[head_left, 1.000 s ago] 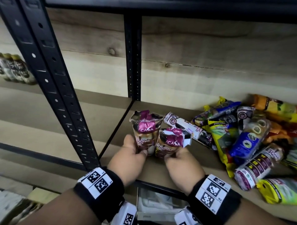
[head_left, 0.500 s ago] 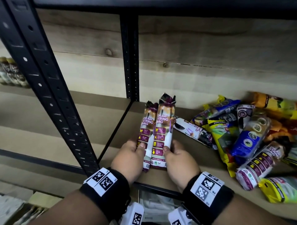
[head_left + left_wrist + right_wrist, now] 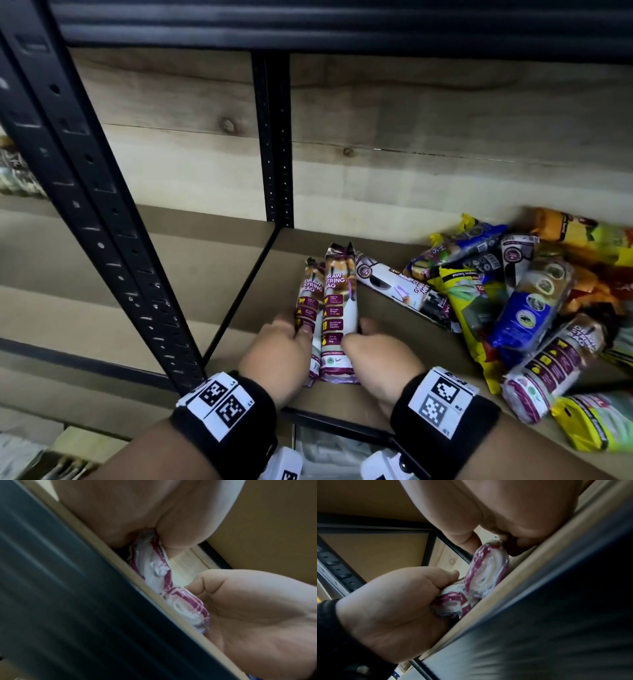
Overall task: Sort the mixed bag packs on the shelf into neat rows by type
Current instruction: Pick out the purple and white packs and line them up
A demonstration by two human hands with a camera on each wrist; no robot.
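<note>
Head view: left hand (image 3: 277, 359) and right hand (image 3: 376, 363), each grip around one draw-string pack (image 3: 337, 308).

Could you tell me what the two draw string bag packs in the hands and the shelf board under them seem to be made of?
The draw string bag packs look like glossy printed plastic film over rolled white plastic bags: the wrapper crinkles and shines, and rolled layers show at the open end in the right wrist view. The shelf board looks like matte tan fibreboard or similar pressed board, with no grain visible; I cannot be certain.
</note>
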